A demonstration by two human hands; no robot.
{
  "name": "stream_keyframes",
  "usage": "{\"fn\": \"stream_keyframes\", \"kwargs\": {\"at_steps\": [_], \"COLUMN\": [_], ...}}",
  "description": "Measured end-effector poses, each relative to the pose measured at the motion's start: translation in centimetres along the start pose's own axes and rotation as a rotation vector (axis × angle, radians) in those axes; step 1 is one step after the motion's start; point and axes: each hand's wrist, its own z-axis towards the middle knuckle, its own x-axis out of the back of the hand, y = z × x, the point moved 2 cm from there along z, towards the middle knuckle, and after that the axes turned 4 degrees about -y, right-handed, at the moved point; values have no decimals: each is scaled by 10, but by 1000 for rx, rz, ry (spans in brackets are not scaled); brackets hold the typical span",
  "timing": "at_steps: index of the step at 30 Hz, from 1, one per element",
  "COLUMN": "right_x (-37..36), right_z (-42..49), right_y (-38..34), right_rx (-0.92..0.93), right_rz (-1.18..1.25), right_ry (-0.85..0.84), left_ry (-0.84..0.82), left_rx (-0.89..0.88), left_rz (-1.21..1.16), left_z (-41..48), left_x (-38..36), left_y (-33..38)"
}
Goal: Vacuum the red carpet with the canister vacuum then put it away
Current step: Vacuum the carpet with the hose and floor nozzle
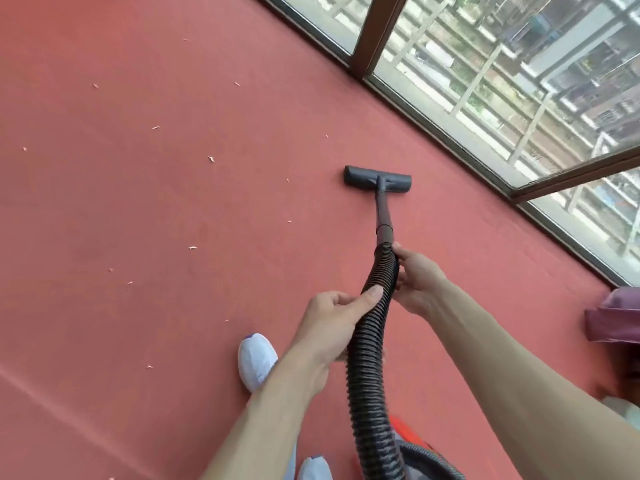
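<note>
A red carpet (173,202) covers the floor, dotted with several small pale scraps on its left half. The grey floor nozzle (377,179) of the vacuum lies flat on the carpet near the window, joined by a dark wand (383,216) to a black ribbed hose (367,358). My left hand (329,327) grips the hose from the left, thumb on top. Higher up, my right hand (417,278) holds the hose just below the wand joint. A bit of the canister (412,452), orange and grey, shows at the bottom edge.
A wall of floor-level windows (485,81) with brown frames runs diagonally along the carpet's right edge. A purple object (614,315) sits at the far right. My white shoe-covered foot (257,362) stands left of the hose; another (313,467) shows at the bottom.
</note>
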Motion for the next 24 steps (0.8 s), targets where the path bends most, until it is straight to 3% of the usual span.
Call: {"fn": "stream_keyframes", "kwargs": {"at_steps": [6, 11, 18, 24], "right_x": [-36, -45, -68, -104], "right_z": [-40, -70, -47, -13], "right_y": [-58, -66, -76, -119], "right_rx": [34, -2, 9, 22], "right_rz": [14, -62, -176, -213], "right_ry": [-123, -170, -159, -194], "left_ry": [-123, -276, -208, -101], "left_rx": [-34, -42, 11, -64], "left_rz": [90, 71, -95, -97], "left_z": [-9, -34, -17, 11], "left_x": [6, 11, 21, 18], "left_y": [71, 95, 98, 132]}}
